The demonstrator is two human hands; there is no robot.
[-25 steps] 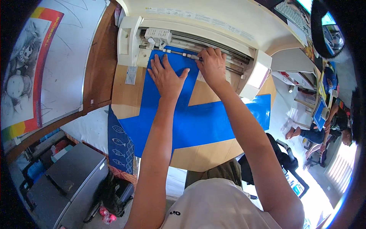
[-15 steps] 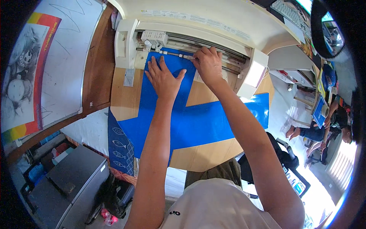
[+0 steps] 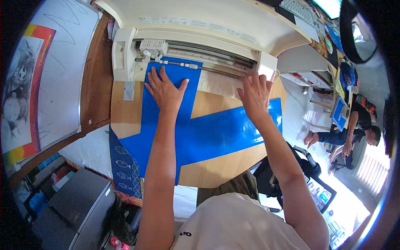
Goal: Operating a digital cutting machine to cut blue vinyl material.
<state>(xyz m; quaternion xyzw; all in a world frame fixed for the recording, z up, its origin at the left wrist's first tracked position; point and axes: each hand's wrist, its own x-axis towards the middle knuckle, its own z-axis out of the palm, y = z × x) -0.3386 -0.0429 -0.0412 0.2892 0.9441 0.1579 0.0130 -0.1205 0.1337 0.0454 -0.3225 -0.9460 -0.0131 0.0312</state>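
Observation:
A blue vinyl sheet (image 3: 216, 135) lies over the wooden table, its narrow upper part running under the roller bar of a cream-coloured vinyl cutter (image 3: 125, 58). My left hand (image 3: 167, 92) rests on that upper part, fingers spread, just below the white carriage (image 3: 153, 48). Close to the cutter's right end housing (image 3: 267, 62), my right hand (image 3: 255, 96) hovers with bent fingers and the thumb held apart. Its fingertips are partly hidden, and I see nothing in it. A white pinch roller (image 3: 191, 66) sits on the bar near the sheet's right edge.
Wooden tabletop (image 3: 221, 171) shows around the sheet. To the left stands a whiteboard (image 3: 66, 79) with a poster. A grey cabinet (image 3: 79, 200) is at lower left, a black chair (image 3: 273, 179) at lower right. Another person (image 3: 354, 125) sits far right; a keyboard (image 3: 302, 12) is upper right.
My right hand has left the pinch roller and moved right to the cutter's end housing. My left hand stays spread on the blue sheet. The whole view has shifted slightly.

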